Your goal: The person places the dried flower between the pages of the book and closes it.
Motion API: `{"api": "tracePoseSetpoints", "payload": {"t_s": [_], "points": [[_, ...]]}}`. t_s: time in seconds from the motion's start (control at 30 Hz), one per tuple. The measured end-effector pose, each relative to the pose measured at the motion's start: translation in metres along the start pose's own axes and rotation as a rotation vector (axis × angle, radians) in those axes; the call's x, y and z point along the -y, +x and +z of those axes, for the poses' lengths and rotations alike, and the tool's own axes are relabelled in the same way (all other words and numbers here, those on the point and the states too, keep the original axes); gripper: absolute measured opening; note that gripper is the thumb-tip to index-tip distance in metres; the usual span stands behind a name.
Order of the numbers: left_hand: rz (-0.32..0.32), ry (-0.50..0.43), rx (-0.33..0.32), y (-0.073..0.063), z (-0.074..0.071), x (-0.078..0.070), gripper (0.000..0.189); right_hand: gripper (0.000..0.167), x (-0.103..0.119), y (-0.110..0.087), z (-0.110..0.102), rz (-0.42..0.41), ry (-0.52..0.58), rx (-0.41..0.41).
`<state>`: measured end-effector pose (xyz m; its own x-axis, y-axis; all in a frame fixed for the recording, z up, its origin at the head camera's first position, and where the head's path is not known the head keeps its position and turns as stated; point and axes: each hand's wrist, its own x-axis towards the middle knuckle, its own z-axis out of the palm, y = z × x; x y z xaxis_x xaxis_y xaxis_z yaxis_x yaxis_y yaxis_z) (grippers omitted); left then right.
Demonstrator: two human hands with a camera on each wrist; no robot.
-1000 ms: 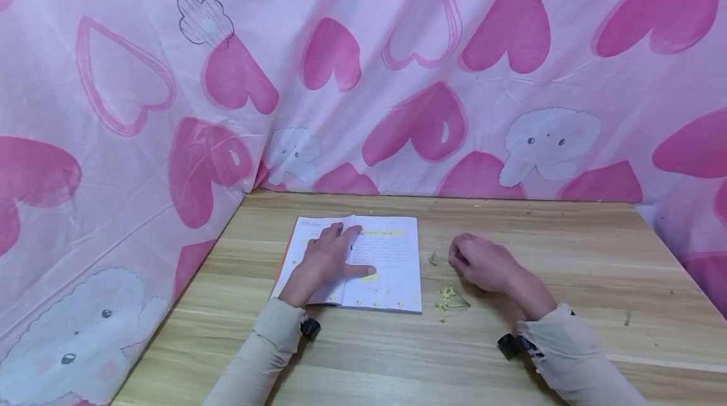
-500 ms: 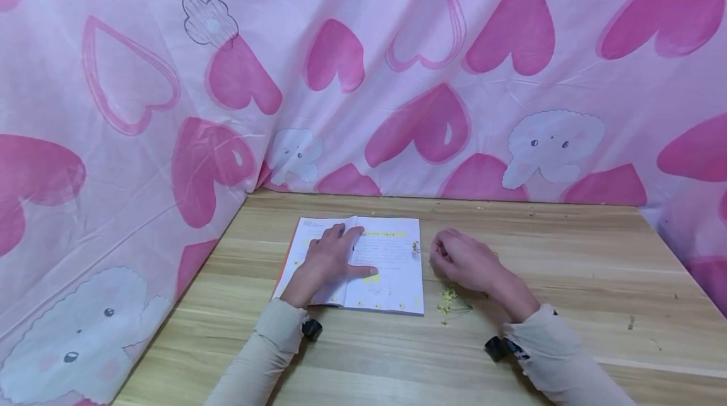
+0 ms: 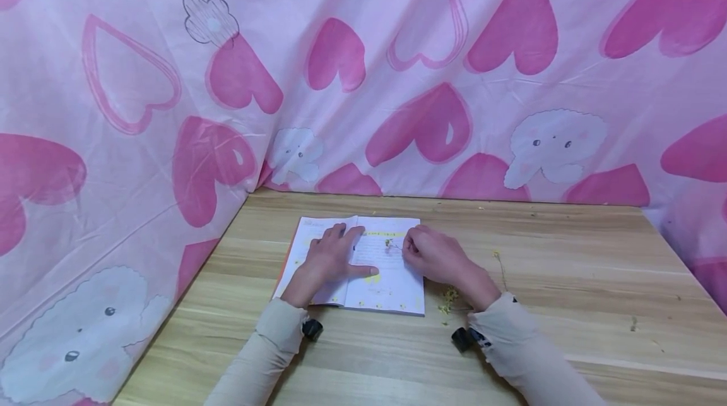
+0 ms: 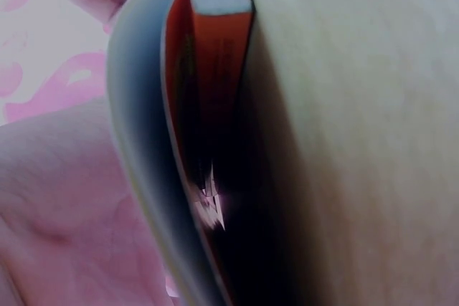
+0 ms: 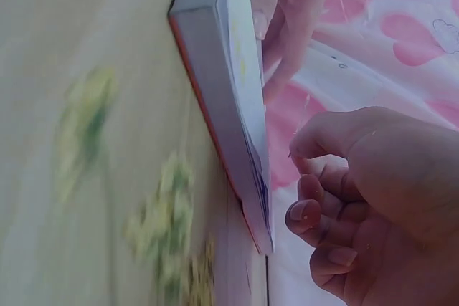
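Note:
An open book (image 3: pixel 392 295) with white pages and yellow print lies on the table. My left hand (image 3: pixel 329 257) rests across its pages near the fold, fingers spread and thumb pointing right. Over the right-hand page, my right hand (image 3: pixel 434 254) pinches the thin stem of a small sprig of yellow flowers (image 3: pixel 389 243) between thumb and forefinger. The blossoms point left, towards the left hand. In the right wrist view the book's thick page edge (image 5: pixel 222 84) stands beside the curled fingers. The left wrist view shows the book's orange cover (image 4: pixel 217 55) and a bowed-up page.
A clump of yellow flowers (image 3: pixel 447 298) lies on the table right of the book, partly under the right forearm. Another single sprig (image 3: pixel 500 267) lies farther right. Small plant bits dot the wooden table (image 3: pixel 591 267). A pink heart-patterned cloth (image 3: pixel 341 141) hangs behind and on the left.
My right hand has moved left from the table to above the right-hand page, carrying the flower sprig. The single sprig at right is now uncovered. My left hand has stayed put.

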<state>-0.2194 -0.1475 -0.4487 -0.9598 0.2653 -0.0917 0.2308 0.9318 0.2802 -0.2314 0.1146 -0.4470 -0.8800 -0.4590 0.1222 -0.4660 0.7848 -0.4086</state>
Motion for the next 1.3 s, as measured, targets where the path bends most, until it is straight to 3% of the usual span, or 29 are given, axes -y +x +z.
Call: {"api": "tracePoseSetpoints", "payload": {"t_s": [0.23,0.7,1.0,1.13,1.3], "points": [[0.015,0.007,-0.019,0.001,0.001,0.000,0.097,0.012,0.007,0.011,0.010,0.000,-0.013,0.041],[0.001,0.009,-0.009,0.001,0.001,0.000,0.098,0.009,0.006,0.012,0.014,0.050,0.071,0.100],[0.010,-0.007,-0.013,0.000,0.000,0.001,0.098,0.005,-0.004,0.008,0.006,-0.032,0.144,0.070],[0.007,-0.010,-0.002,0.002,0.001,0.002,0.099,0.022,-0.012,0.007,-0.001,-0.006,0.099,0.020],[-0.003,-0.015,0.014,0.001,0.000,0.002,0.099,0.052,-0.020,0.005,-0.004,0.073,0.063,0.067]]}}
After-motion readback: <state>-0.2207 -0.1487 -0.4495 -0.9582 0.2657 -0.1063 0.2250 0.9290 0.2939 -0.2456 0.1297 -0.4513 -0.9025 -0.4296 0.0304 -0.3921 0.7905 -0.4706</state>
